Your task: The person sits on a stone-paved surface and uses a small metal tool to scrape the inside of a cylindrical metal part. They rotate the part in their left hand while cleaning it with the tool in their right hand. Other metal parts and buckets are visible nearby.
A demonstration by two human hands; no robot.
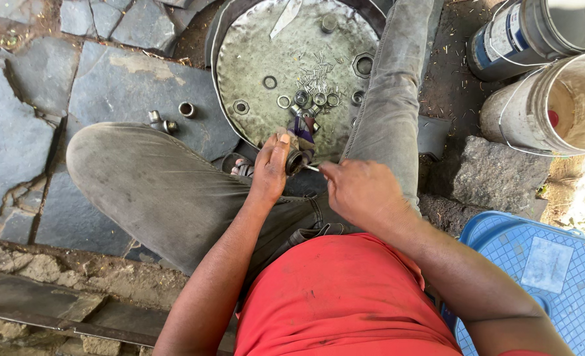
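Round metal tray (253,125) on the ground, loaded with loose rings and nuts (319,99) and a scatter of small pins (315,69). Two pale buckets (556,105) tipped on their sides at upper right, a red spot inside the nearer one. Down at the tray's near edge: left hand (270,168) clenched around a small dark ring-shaped part (295,160), thumb on top. Right hand (358,191) pinching a thin pin (312,168), tip just beside that part's opening.
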